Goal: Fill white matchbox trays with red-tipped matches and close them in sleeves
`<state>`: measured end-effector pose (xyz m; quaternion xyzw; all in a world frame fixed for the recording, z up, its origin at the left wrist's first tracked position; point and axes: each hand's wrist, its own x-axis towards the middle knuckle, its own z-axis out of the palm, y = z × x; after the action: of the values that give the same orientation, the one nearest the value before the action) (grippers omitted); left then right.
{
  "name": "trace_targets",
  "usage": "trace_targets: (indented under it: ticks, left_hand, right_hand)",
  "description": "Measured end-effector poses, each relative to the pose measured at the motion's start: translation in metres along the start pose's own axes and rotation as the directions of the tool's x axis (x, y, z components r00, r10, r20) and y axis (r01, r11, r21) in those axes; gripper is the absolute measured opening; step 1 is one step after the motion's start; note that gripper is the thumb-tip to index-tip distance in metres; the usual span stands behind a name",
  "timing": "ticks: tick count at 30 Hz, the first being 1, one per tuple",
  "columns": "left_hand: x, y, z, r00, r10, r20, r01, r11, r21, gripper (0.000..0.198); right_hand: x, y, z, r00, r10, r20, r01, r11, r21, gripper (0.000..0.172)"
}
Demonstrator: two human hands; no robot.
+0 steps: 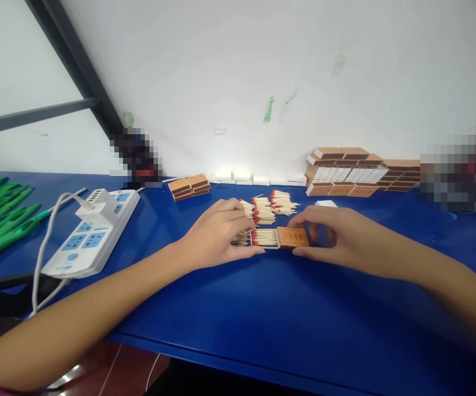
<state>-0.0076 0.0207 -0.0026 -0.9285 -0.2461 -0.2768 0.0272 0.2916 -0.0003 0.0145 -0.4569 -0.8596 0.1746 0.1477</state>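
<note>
Between my hands, on the blue table (238,313), is a matchbox whose white tray (264,238) is full of red-tipped matches. Its orange sleeve (293,237) covers the tray's right end. My left hand (225,234) pinches the tray's left end between thumb and fingers. My right hand (332,236) grips the sleeve by its right side, thumb in front and fingers behind. Just behind the tray lie loose piles of matches (264,212), (282,202); part of them is hidden by my left hand.
Stacked matchboxes (343,187) stand against the wall at the right, and a few (189,187) lie at the left. White trays (241,175) line the wall. A power strip (93,242) with a plugged-in white adapter (95,209) and green tools (6,214) are at the left.
</note>
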Motion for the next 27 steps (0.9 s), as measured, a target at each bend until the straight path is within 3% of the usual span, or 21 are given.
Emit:
trace_targets:
  ticks: [3,6,9,12,15,18,21,23,25,27]
  left_hand:
    - [0.0,0.0,0.001,1.0,0.004,-0.028,-0.004,1.0,0.008,0.043]
    - [0.0,0.001,0.002,0.999,0.005,-0.034,-0.004,1.0,0.006,0.042]
    - [0.0,0.0,0.002,0.999,0.003,-0.035,-0.003,1.0,0.0,0.042]
    - [0.0,0.001,0.002,0.999,0.004,-0.038,-0.004,1.0,-0.006,0.043]
    - [0.0,0.001,0.002,0.999,0.011,-0.04,-0.011,1.0,-0.011,0.042]
    - [0.0,0.002,0.001,0.999,0.01,-0.031,-0.011,1.0,-0.01,0.043]
    - [0.0,0.003,0.001,1.0,0.0,-0.015,-0.001,1.0,-0.008,0.042]
    - [0.0,0.003,0.0,1.0,-0.003,-0.011,0.003,1.0,-0.01,0.042]
    - [0.0,0.003,0.0,1.0,-0.005,-0.007,0.005,1.0,-0.016,0.042]
    - [0.0,0.004,0.0,1.0,-0.008,0.003,0.008,1.0,-0.017,0.042]
  right_hand:
    - [-0.001,0.003,0.0,0.996,0.088,-0.015,-0.089,0.996,-0.031,0.064]
    - [-0.002,0.004,-0.004,0.983,0.178,0.047,-0.177,0.984,-0.014,0.079]
    - [-0.005,0.005,-0.009,0.979,0.177,0.099,-0.176,0.984,-0.02,0.076]
    - [-0.008,0.008,-0.015,0.993,0.077,0.092,-0.071,0.995,-0.066,0.073]
    - [-0.011,0.011,-0.018,0.991,-0.007,0.136,0.013,0.999,-0.04,0.06]
    - [-0.009,0.013,-0.015,0.982,0.033,0.184,-0.031,0.999,-0.014,0.053]
    - [-0.008,0.015,-0.011,0.971,0.153,0.184,-0.149,0.988,-0.034,0.076]
    - [-0.009,0.017,-0.009,0.971,0.164,0.172,-0.16,0.986,-0.037,0.092]
    - [-0.011,0.018,-0.008,0.982,0.108,0.155,-0.106,0.994,-0.021,0.084]
    - [-0.013,0.017,-0.008,0.997,0.051,0.062,-0.053,0.998,0.029,0.054]
